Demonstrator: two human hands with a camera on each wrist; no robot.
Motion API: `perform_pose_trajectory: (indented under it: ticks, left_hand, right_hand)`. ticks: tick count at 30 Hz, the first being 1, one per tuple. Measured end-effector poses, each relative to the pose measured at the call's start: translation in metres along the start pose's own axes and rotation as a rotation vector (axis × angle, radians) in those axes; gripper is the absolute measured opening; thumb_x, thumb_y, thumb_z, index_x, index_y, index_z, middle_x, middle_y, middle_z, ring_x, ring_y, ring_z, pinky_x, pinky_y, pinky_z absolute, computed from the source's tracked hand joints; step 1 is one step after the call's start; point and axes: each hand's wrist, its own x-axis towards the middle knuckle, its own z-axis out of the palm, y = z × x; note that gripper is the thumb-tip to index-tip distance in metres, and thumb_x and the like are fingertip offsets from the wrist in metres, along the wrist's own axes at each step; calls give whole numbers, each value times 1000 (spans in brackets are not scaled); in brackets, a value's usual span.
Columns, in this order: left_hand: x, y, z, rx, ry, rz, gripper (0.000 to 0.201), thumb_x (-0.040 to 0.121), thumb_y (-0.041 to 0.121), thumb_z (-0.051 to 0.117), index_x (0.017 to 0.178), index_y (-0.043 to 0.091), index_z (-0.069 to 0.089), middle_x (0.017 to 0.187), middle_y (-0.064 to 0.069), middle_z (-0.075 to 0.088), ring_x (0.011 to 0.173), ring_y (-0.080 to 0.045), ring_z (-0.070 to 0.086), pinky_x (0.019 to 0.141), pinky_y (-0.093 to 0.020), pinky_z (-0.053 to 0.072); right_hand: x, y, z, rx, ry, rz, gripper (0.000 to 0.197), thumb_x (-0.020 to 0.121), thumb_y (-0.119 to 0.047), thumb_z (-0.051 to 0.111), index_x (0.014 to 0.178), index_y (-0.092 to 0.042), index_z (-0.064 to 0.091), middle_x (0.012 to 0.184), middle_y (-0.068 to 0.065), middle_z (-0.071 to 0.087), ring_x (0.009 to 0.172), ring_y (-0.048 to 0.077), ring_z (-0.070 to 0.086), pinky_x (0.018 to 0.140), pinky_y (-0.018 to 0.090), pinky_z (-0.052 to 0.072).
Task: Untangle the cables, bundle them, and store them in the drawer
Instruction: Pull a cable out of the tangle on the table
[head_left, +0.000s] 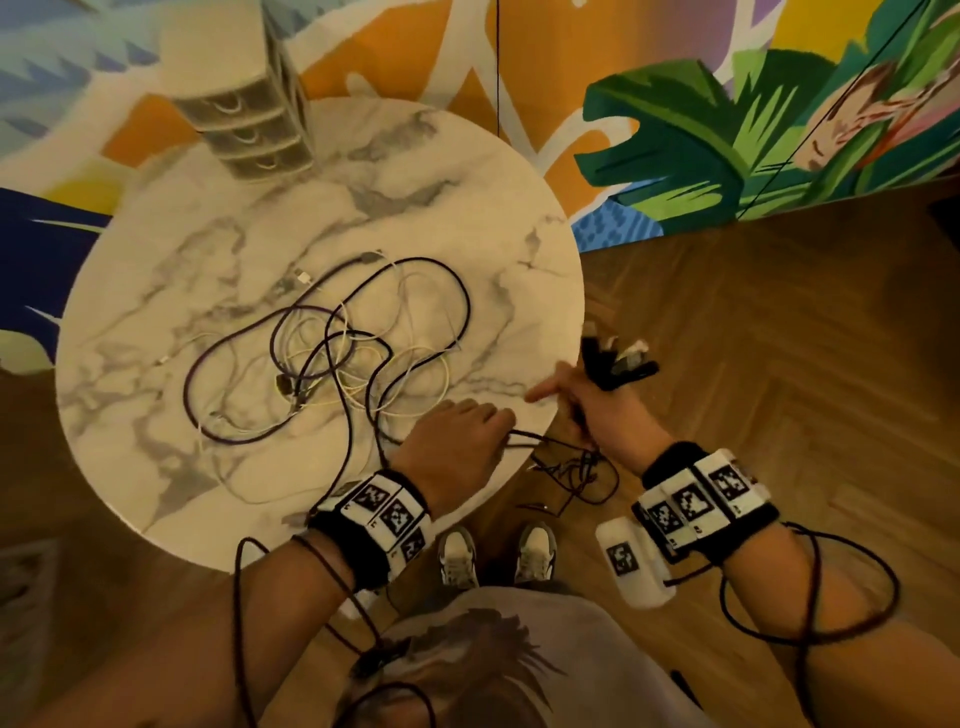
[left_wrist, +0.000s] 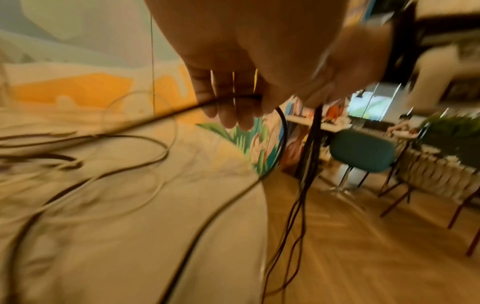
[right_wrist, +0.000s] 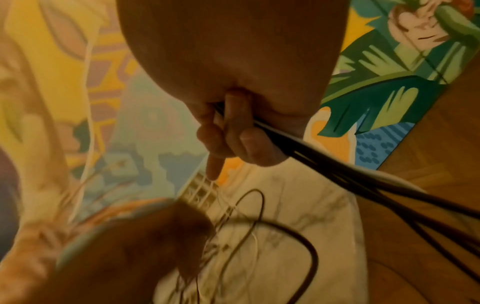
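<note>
A tangle of dark and white cables (head_left: 332, 358) lies in the middle of the round marble table (head_left: 171, 270). My left hand (head_left: 462, 431) hovers over the table's near right edge, its fingers (left_wrist: 228, 111) curled round a dark cable (left_wrist: 145, 121) that runs back into the tangle. Just off the edge, my right hand (head_left: 582, 400) grips gathered loops of the same dark cable (right_wrist: 324, 154), with its index finger pointing out. Loose loops (head_left: 576, 473) hang below both hands. A small drawer unit (head_left: 249, 130) with three shut drawers stands at the table's far side.
A dark object with white parts (head_left: 618, 358) lies on the wooden floor beyond my right hand. My shoes (head_left: 493, 556) stand close to the table. A painted wall (head_left: 727, 130) rises behind. Chairs (left_wrist: 363, 152) and desks show to the right in the left wrist view.
</note>
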Motion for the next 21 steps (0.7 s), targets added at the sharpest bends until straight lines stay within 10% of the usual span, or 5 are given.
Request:
perform_pose_trajectory:
  ticks: [4,12,15,18,21]
  left_hand:
    - [13,13,-20,-46,219,-34,21,88,23,45,104,20,59,86,2,65,78,-20,61,67,-31,46]
    - [-48,-57,-11,-126,295,-413,20,84,30,48,90,12,54,90,-7,53,84,-26,48,73,-37,41]
    - [-85,-71,0,-167,148,-388,29,86,37,42,82,13,57,83,-4,54,75,-27,54,67,-32,43]
    - [-109,-69,17,-257,-211,-411,54,82,56,40,109,14,61,108,-2,59,95,-23,59,80,-27,45]
    - [-125,-67,38,-93,-553,-329,54,76,45,64,120,15,59,121,-4,60,106,-25,60,89,-31,48]
  right_hand:
    - [3,5,25,-134,-47,-33,29,101,-10,40,77,-18,53,66,-1,48,51,2,46,54,14,37]
    - [19,-9,21,69,-6,88,49,100,-36,42,56,-13,40,47,0,34,35,11,27,40,25,23]
    - [23,-13,23,133,-39,98,50,99,-39,43,55,-14,40,53,3,29,40,14,22,49,32,13]
    - [24,-25,29,240,-73,110,49,100,-36,40,56,-14,37,47,-3,28,37,11,20,48,31,11]
    - [29,-29,31,303,-47,120,48,100,-36,40,57,-14,35,42,-7,28,36,10,20,41,25,17]
